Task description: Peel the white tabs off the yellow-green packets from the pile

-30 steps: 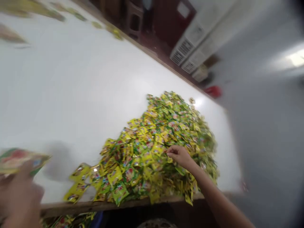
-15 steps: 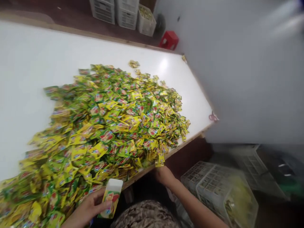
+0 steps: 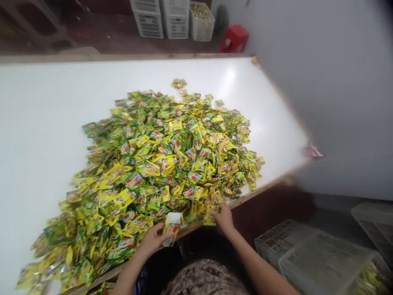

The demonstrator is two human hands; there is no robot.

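Left fingers clasping printed pack, right fingers pinching yellow packet, far white crate holding yellowish items

At the table's near edge, the left hand curled in a grip; the right hand pinched, its forearm slanting inward.

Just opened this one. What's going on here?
A person sits or stands at a white table with a big heap of yellow and green packets on it. Their left hand holds a small printed carton, its white end up, at the table's near edge. Just to its right, the right hand has its fingertips on a yellow packet; how firmly it grips is unclear. A red stool stands beyond the far edge.
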